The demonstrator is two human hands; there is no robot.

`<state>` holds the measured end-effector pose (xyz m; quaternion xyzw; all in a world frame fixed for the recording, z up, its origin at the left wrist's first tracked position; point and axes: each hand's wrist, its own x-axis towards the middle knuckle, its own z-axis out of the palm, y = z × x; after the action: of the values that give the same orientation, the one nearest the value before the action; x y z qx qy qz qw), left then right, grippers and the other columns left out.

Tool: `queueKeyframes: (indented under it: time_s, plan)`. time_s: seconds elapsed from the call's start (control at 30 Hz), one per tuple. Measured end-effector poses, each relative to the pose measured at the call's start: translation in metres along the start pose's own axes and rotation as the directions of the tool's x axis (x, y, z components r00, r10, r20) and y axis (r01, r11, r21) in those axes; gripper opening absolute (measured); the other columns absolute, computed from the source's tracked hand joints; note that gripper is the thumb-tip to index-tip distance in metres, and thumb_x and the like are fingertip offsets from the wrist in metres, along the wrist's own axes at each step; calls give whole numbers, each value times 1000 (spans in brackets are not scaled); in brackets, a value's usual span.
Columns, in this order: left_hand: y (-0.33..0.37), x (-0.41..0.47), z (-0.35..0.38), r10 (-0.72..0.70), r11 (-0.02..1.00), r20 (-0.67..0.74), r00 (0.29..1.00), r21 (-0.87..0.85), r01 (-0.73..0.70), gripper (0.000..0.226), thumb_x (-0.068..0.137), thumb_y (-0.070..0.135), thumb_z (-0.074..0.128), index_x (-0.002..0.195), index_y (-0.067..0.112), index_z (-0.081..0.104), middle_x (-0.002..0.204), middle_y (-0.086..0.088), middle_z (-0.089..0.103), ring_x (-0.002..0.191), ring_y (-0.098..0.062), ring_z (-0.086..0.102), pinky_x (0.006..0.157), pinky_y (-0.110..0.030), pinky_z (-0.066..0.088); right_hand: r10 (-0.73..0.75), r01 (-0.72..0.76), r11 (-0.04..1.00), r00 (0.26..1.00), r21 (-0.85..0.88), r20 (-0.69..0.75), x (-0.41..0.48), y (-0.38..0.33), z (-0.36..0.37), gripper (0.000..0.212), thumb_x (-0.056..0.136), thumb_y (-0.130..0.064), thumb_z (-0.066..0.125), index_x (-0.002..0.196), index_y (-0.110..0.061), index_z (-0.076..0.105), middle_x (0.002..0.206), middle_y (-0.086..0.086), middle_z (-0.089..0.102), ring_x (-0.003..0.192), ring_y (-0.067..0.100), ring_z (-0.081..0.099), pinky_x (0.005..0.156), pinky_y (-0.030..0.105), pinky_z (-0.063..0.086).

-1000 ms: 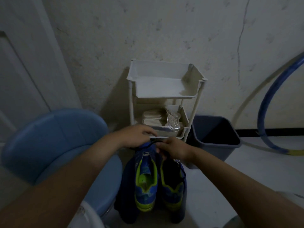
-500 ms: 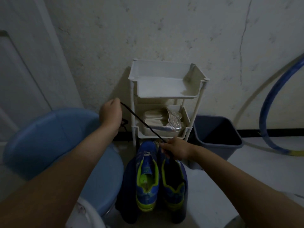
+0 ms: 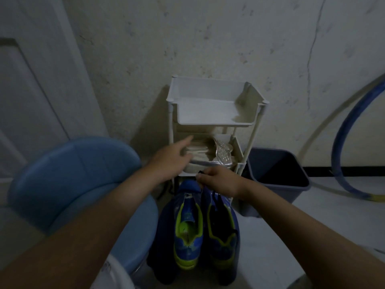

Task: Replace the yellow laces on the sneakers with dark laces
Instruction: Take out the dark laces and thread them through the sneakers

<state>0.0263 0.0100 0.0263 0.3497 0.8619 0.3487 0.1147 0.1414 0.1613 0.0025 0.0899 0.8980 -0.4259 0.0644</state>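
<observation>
Two blue sneakers with lime-yellow trim stand side by side, toes away from me: the left sneaker [image 3: 187,228] and the right sneaker [image 3: 221,230]. My right hand [image 3: 218,181] hovers over the right sneaker's toe and pinches a dark lace [image 3: 200,174] that hangs down toward the shoe. My left hand [image 3: 173,158] is above and to the left, in front of the rack's middle shelf, fingers stretched out and holding nothing.
A white tiered rack [image 3: 216,113] stands against the wall with pale sandals [image 3: 208,151] on its middle shelf. A dark bin [image 3: 277,174] sits to the right, a blue chair [image 3: 79,184] to the left, a blue hoop [image 3: 343,142] leans far right.
My left hand pulled the dark lace up and to the left, then let it go and came back toward the rack with fingers spread. My right hand stayed over the right sneaker holding the lace.
</observation>
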Motion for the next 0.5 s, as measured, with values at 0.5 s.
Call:
queueKeyframes:
  time_s: [0.5]
  plan:
    - [-4, 8, -30, -164, 985, -505, 847, -31, 172, 39, 99, 34, 44, 71, 10, 56, 66, -6, 54, 59, -18, 47, 53, -29, 32, 213, -197, 964, 974, 177, -79, 2, 20, -13, 32, 101, -28, 50, 80, -10, 64, 67, 6, 55, 60, 16, 48, 55, 24, 40]
